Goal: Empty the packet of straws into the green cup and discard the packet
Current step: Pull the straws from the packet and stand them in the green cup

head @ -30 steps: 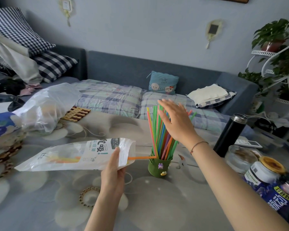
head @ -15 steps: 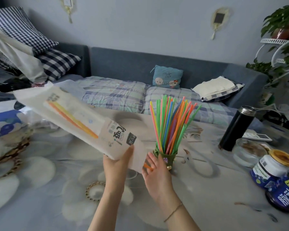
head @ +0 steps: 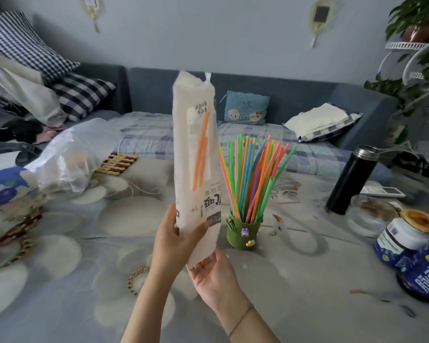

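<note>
Straws (head: 252, 179) mostly fill the green cup (head: 243, 233); my left hand (head: 174, 241) grips the upended packet (head: 196, 154) holding a few orange ones, right fingers (head: 218, 258) open beneath its mouth.

Packet (head: 196, 154) left of cup (head: 243, 233) (upright)

Soft even daylight, faint shadows; wide-angle bending at edges, slight overall blur.

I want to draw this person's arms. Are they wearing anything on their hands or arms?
Both forearms are bare, with no sleeves showing. The right hand has a thin string bracelet around its wrist. The left hand wears nothing: no gloves, rings or watch that I can see.
</note>
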